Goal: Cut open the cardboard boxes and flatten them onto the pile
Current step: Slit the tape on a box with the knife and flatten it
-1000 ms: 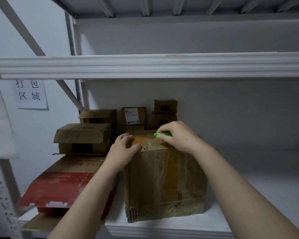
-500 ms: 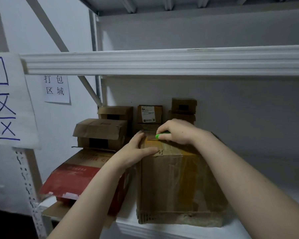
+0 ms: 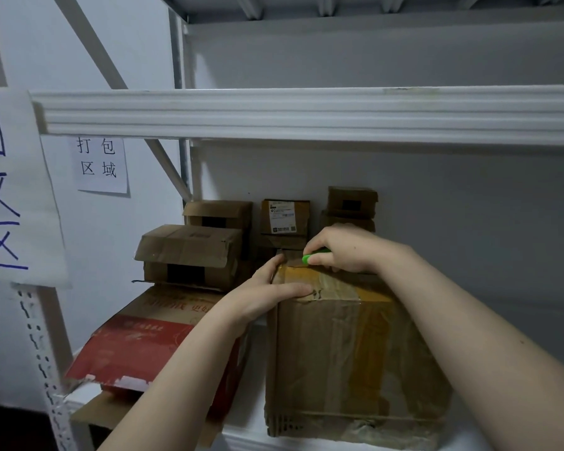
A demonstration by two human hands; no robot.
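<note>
Tall taped box [image 3: 355, 353] stands upright at the near edge of the lower shelf [image 3: 251, 442], right of centre; its lower right part is cut off behind the right forearm. Its top face is seen almost edge-on and little of it shows. Left hand [image 3: 261, 297] grips the box's top left corner, thumb flat on the front face just under the top edge and fingers hooked over the top, their tips out of sight. Right hand [image 3: 342, 249] is curled round a green cutter [image 3: 316, 256] at the far side of the box top. Only the green end shows. Blade hidden; cannot tell whether it touches the tape. Hands near each other, not touching. Left of the box, a red flattened carton [image 3: 137, 349] lies tilted, partly covered by the left forearm. A brown box [image 3: 189, 252] with a loose flap sits on its far end. A labelled box [image 3: 284, 219] stands against the far wall, print too small to read. Nearer paper sign [image 3: 10, 190] is cut off by the left frame edge.
</note>
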